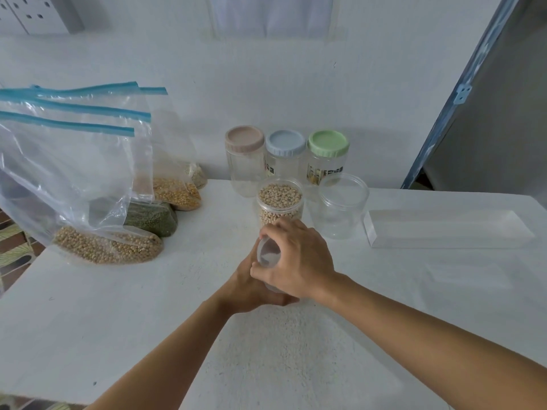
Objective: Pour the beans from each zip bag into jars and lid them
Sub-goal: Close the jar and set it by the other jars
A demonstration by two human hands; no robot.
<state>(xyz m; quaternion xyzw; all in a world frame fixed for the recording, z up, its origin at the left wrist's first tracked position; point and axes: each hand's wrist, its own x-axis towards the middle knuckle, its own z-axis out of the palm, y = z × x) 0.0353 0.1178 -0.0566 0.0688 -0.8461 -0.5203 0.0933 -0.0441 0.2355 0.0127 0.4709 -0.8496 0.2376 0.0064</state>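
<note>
One jar (280,202) stands open near the middle of the table (118,321), filled almost to the rim with pale beans, so the step in hand looks like lidding it. Just in front of it, both hands meet on a clear lid (268,253). The right hand (299,261) curls over it from above and the left hand (251,288) cups it from below. Each grip is closed round the plastic, though the hands hide most of it, and whether it is a lid alone I cannot tell. The next move probably calls for carrying the lid forward, setting it level on the jar's mouth and turning it down without tipping the beans. An empty jar (340,205) waits open just to the right. Three capped jars (285,155) stand behind, against the wall. To the left, four zip bags (109,244) lean together, holding pale, green and yellow beans, and all are yet to be poured. A clear box (444,229) lies at the right. The table is white and rough; wall sockets (29,13) show at top left, and a blue door frame (461,93) at the right.
</note>
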